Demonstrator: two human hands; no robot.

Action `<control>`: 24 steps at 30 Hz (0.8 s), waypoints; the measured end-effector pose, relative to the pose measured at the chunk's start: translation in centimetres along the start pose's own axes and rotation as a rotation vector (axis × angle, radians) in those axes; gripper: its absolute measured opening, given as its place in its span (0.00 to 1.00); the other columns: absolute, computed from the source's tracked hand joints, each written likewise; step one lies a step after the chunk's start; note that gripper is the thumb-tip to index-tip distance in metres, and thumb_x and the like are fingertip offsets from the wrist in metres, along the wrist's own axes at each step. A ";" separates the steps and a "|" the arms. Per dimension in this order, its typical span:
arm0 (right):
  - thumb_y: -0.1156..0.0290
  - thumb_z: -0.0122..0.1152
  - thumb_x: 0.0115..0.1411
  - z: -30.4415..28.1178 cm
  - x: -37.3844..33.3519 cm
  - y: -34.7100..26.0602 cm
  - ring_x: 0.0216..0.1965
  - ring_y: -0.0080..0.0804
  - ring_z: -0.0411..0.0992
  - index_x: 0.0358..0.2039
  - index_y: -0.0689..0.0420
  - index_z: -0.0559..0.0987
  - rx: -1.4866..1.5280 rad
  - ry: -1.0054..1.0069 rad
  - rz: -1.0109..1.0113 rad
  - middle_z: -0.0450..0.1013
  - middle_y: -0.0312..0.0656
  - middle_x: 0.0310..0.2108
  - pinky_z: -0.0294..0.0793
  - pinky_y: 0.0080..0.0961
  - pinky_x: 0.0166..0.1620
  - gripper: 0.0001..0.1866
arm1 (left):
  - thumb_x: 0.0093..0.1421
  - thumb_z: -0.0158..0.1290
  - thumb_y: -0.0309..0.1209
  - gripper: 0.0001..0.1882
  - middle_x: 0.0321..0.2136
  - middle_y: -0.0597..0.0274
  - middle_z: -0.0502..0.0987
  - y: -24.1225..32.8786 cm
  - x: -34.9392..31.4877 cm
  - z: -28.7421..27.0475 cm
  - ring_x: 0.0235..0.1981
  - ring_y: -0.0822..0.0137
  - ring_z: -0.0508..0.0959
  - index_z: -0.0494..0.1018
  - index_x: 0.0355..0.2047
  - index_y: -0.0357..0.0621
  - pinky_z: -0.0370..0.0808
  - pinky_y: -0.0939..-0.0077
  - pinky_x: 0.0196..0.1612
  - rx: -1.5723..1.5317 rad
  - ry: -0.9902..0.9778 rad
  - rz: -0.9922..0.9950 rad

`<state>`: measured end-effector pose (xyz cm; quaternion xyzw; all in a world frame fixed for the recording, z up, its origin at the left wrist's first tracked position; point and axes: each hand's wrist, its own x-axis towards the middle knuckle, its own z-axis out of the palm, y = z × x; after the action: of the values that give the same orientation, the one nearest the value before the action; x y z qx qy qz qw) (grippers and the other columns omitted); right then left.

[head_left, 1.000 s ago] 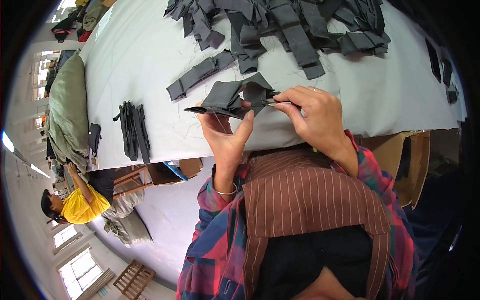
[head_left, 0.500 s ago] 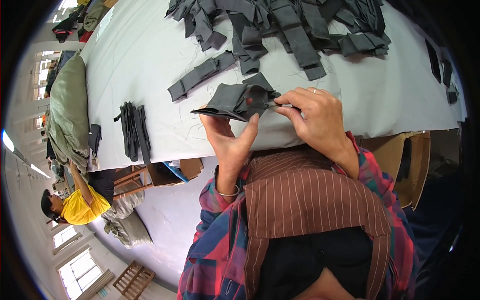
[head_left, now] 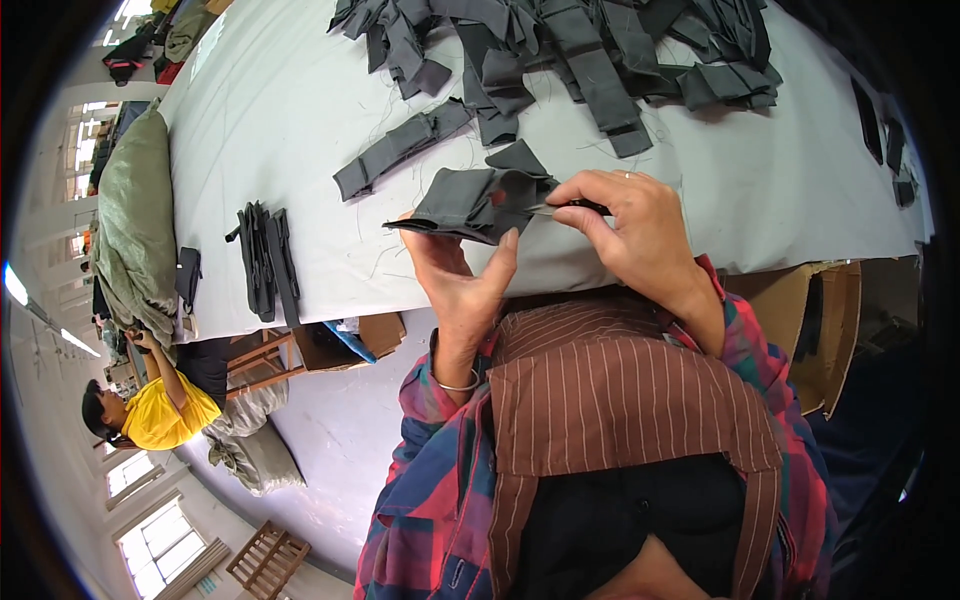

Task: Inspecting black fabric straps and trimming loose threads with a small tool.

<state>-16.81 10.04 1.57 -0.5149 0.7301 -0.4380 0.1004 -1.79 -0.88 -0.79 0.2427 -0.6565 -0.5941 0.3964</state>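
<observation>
A dark grey fabric piece (head_left: pixel 455 200), folded and sewn with an opening on its right side, is pinched in my left hand (head_left: pixel 460 285), thumb in front and fingers beneath. A small reddish spot shows within its opening. My right hand (head_left: pixel 635 225) is closed on a small black-handled metal tool (head_left: pixel 580 206), whose exact kind I cannot make out. The pale tip of this tool reaches the right edge of the fabric. Beyond my hands, a loose grey fabric strip (head_left: pixel 405 148) lies on the white-covered table (head_left: pixel 280 120).
Many more grey strips (head_left: pixel 590 70) are heaped at the far side, with loose threads around. A stack of strips (head_left: pixel 265 262) lies to the left. Cardboard boxes (head_left: pixel 835 320) stand under the near edge. At far left a person in yellow (head_left: pixel 175 410) stands beside a green sack (head_left: pixel 140 200).
My right hand has shifted slightly right and drawn the tool back, so more of its dark handle shows. My left hand and the fabric piece stay nearly still.
</observation>
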 end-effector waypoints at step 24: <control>0.73 0.57 0.52 1.5 0.8 -0.5 0.28 0.36 0.73 0.30 0.57 0.78 -0.031 -0.047 -0.048 0.74 0.39 0.25 0.70 0.29 0.32 0.05 | 0.49 0.60 0.18 0.32 0.47 0.52 0.68 1.8 1.8 -0.5 0.49 0.64 0.71 0.55 0.51 0.39 0.68 0.72 0.51 -0.183 -0.068 -0.130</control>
<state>-15.95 8.50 1.28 -0.5440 0.7217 -0.4164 0.0990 -2.15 -2.26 1.39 0.2274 -0.5955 -0.6838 0.3550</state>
